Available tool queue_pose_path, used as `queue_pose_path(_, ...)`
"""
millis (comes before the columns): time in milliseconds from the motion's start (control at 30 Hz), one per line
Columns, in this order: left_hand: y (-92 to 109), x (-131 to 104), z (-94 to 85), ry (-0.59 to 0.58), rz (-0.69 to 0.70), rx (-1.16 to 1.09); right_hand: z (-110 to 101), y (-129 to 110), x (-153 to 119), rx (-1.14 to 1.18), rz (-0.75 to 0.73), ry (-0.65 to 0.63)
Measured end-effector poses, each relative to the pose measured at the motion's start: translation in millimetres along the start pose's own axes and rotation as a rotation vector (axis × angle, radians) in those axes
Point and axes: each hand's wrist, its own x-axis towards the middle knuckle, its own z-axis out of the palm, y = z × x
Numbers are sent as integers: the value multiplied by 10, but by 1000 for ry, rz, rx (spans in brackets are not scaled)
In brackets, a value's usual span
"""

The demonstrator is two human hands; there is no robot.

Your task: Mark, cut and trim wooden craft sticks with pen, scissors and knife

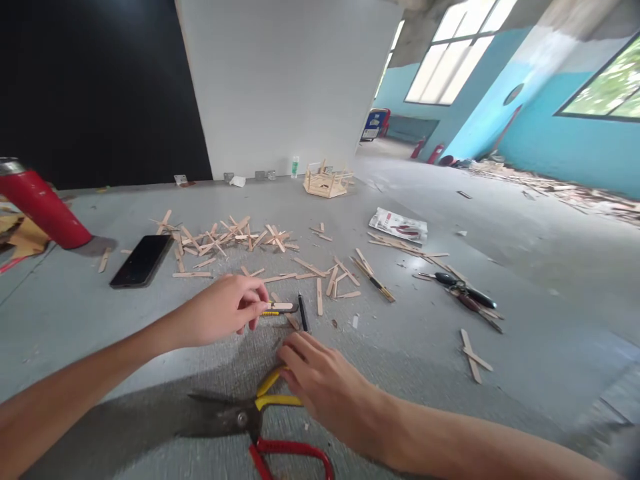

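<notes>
Between the fingertips of my left hand (233, 308) is a short piece of wooden stick (281, 306), held above a yellow and black cutter (287, 310) on the grey table. My right hand (320, 373) rests at the yellow handle (273, 380) of large shears, its fingers curled around or against it; the fingertips are partly hidden. The shears' other handle, red (295, 448), points toward me, and the dark blades (220, 417) lie apart, pointing left. A black pen (303, 312) lies just beyond my right hand.
Many wooden sticks (235, 233) are scattered across the table (400, 373). At left are a black phone (143, 260) and a red bottle (45, 207). A stick-built frame (327, 182) stands at the back. Pliers (463, 290) and a white packet (399, 225) lie at right.
</notes>
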Motion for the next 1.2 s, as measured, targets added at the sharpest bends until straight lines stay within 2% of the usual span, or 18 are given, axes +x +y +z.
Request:
queue_pose_path(200, -65, 49, 64, -35, 17, 129, -211, 339, -243, -84, 229, 82)
queue_pose_path(367, -93, 54, 170, -72, -3, 196, -370, 820, -462, -221, 562, 34)
queue_pose_path(533, -249, 187, 452, 5, 104, 118, -376, 1369, -451, -312, 710, 81)
queue_pose_path(633, -313, 259, 578, 77, 96, 73, -294, 1526, -344, -320, 740, 94)
queue_pose_path(733, -331, 278, 607, 135, 79, 44, -231, 1438, -203, -288, 729, 97)
queue_pose_path(933, -397, 296, 621, 176, 77, 49, -98, 844, -19, -94, 612, 59)
queue_pose_path(1000, -434, 304, 649, 191, 79, 57, 7, 689, -50, 6, 458, 93)
queue_pose_path(1100, -472, 302, 689, 207, 85, 75, 154, 581, -166, -30, 177, 180)
queue_pose_path(1200, -476, 288, 711, 232, 81, 100, 201, 553, -271, -148, 83, 157)
